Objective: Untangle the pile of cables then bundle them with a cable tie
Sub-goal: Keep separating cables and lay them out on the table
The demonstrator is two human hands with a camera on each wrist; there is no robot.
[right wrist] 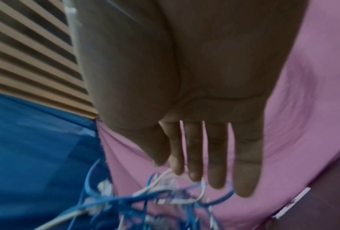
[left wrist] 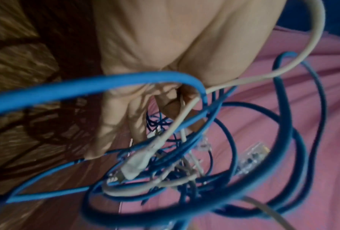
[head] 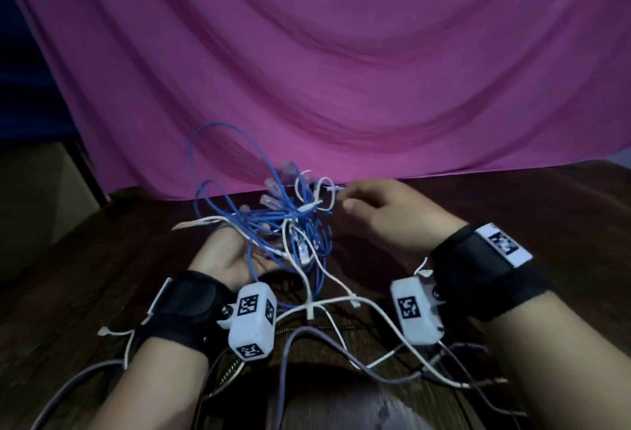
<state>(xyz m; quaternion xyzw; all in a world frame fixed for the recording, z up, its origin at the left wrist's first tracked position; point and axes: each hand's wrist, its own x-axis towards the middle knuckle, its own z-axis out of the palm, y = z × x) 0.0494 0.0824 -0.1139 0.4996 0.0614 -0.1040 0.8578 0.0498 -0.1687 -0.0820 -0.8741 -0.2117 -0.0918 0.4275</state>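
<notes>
Above the dark wooden table (head: pixel 512 211), a tangled pile of thin blue and white cables (head: pixel 286 221) sits lifted in the left hand (head: pixel 232 255), palm up, its fingers loosely curled up through the loops and strands draped across the palm. Clear plastic plugs (left wrist: pixel 252 157) show among the blue loops in the left wrist view. Just right of the tangle, the right hand (head: pixel 386 214) reaches palm down, fingers (right wrist: pixel 214 155) straight and close together, tips touching a white loop. A pink draped cloth (head: pixel 341 71) hangs behind.
</notes>
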